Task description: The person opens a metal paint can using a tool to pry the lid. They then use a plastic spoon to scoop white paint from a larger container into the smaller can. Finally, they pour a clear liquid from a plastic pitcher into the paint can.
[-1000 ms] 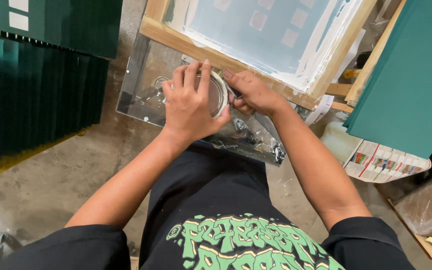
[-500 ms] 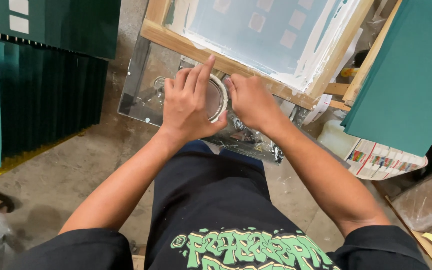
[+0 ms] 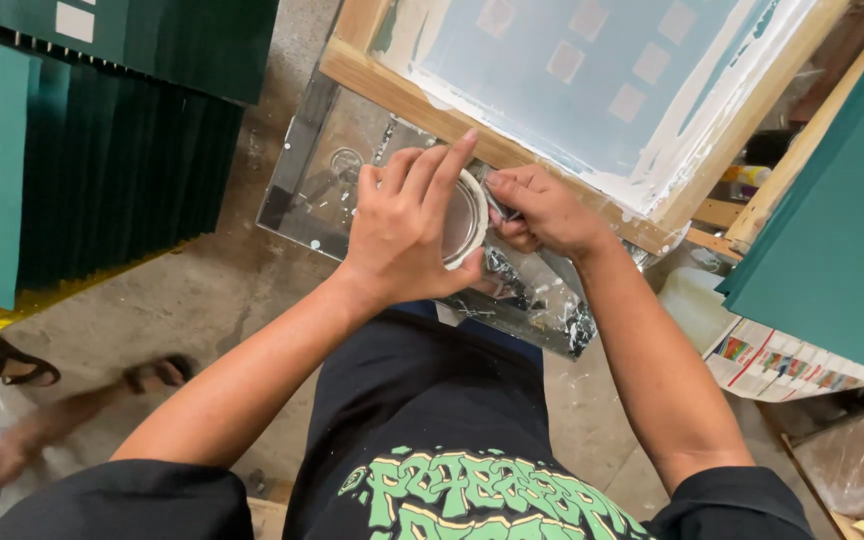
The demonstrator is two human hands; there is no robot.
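Overhead, left hand (image 3: 407,235) grips white tape roll (image 3: 464,220); right hand (image 3: 542,212) touches it.

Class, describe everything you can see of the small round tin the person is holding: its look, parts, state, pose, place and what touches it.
The round tin is small, with a white-smeared rim and a dull silvery metal top showing concentric rings; whether that is a lid cannot be told. It faces upward over a paint-spattered shiny metal plate, beside a wooden-framed printing screen. The left hand covers its left side, fingers over the top and thumb beneath the near edge. The right hand meets its right edge, pressing a thin tool there, mostly hidden.
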